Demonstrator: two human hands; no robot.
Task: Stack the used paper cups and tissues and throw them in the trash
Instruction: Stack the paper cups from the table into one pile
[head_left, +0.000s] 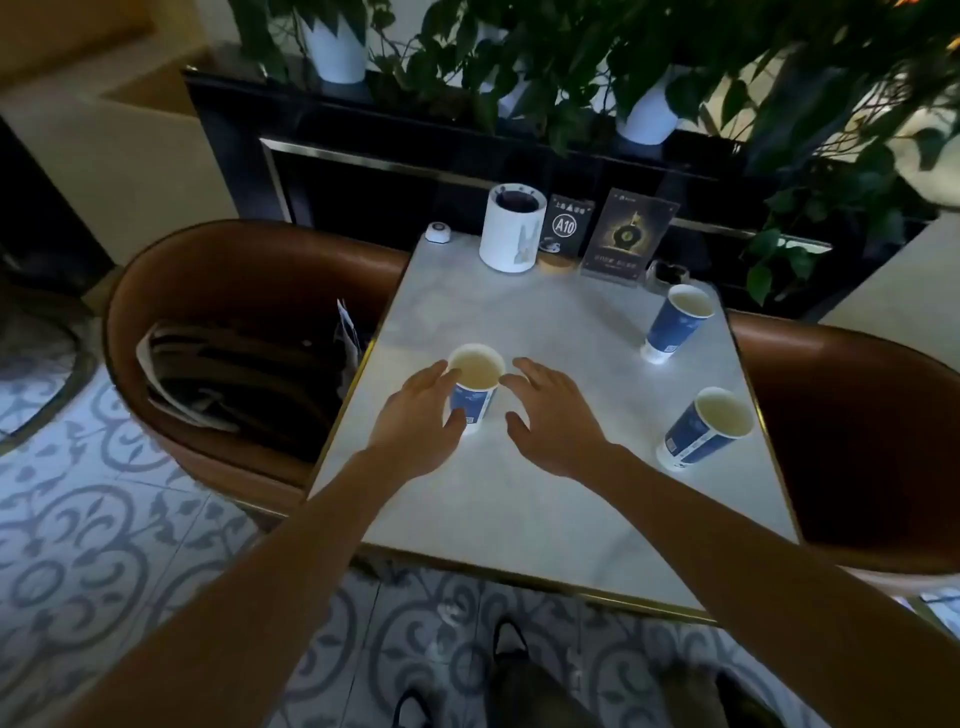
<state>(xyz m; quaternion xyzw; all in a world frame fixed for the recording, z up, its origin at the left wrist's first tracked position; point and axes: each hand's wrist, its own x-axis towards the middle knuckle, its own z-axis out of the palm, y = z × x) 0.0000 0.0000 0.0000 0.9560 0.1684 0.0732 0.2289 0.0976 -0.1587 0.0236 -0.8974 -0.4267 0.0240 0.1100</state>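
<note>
One head-worn wide-angle camera looks forward and steeply down from standing height over the near edge of a table (545, 499). Both forearms reach in from the bottom corners; chairs, floor and plants curve around the frame's edges.

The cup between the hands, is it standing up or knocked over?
Standing up. The cup sits on its base on the table, open rim facing upward.

- Pale marble worktop (519, 499) with a gold edge.
- Brown leather chairs, one to the left (208, 270), one to the right (857, 415).
- Patterned grey-white floor tiles (104, 519).
- Black ledge (363, 130) carrying leafy potted plants (571, 62).
- Dim light.
</note>
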